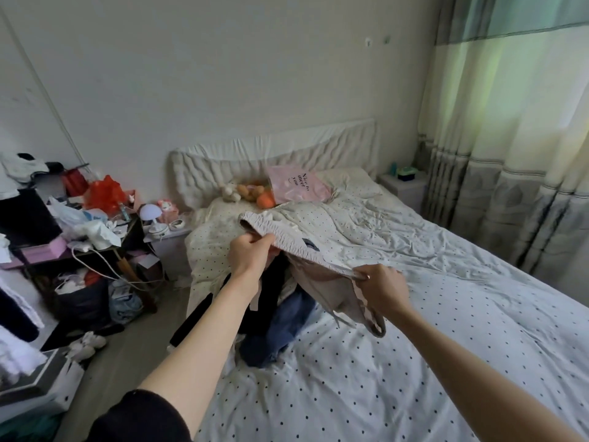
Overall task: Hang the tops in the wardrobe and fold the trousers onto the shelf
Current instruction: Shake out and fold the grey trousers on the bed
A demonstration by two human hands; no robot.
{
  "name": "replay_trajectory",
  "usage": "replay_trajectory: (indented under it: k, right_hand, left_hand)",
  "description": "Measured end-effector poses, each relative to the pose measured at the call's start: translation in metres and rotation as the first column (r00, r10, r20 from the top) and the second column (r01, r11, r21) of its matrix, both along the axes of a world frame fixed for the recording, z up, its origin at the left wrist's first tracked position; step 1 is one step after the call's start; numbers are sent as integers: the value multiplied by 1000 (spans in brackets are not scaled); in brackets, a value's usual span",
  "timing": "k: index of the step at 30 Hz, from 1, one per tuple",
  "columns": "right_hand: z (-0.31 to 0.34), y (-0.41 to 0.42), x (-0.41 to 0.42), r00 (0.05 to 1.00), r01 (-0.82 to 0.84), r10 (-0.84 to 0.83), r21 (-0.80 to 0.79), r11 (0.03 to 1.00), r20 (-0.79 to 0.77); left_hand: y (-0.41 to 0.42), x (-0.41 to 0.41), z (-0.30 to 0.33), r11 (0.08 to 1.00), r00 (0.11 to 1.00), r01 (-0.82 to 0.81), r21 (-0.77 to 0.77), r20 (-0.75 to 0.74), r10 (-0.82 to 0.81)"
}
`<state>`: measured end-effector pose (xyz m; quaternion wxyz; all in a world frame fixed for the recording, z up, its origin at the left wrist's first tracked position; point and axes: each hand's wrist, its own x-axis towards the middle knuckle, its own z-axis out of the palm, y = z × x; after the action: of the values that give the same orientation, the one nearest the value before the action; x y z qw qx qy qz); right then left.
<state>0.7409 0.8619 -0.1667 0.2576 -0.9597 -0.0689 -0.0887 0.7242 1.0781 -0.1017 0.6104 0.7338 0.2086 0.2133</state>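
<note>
A pair of light beige trousers [322, 275] with an elastic waistband hangs lifted above the bed. My left hand [250, 253] grips the waistband at its left end. My right hand [381, 290] pinches the waistband's other end, lower and to the right. The legs droop between my hands. Under the trousers, on the bed's left edge, lies a pile of clothes: blue jeans [283, 330] and a black garment [274, 288], partly hidden by my left arm.
The bed [414, 330] has a white polka-dot sheet, a crumpled duvet, soft toys and a pink bag at the headboard. A cluttered table [79, 231] and bags crowd the floor on the left. Curtains [510, 154] hang at the right behind a small nightstand.
</note>
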Motion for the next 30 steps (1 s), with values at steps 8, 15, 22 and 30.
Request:
replay_trajectory:
  k: [8, 15, 22, 30]
  right_hand:
    - [17, 14, 2, 996, -93, 92, 34, 995, 19]
    - [42, 27, 18, 993, -113, 111, 69, 991, 37]
    - [37, 20, 35, 990, 52, -48, -31, 998, 136]
    - [-4, 17, 28, 990, 141, -140, 40, 989, -23]
  left_hand:
    - [31, -8, -14, 453, 947, 250, 856, -119, -298]
    - [44, 7, -39, -84, 876, 431, 898, -439, -200]
    - [39, 0, -69, 279, 982, 167, 946, -134, -133]
    - [34, -17, -62, 382, 949, 11, 924, 110, -295]
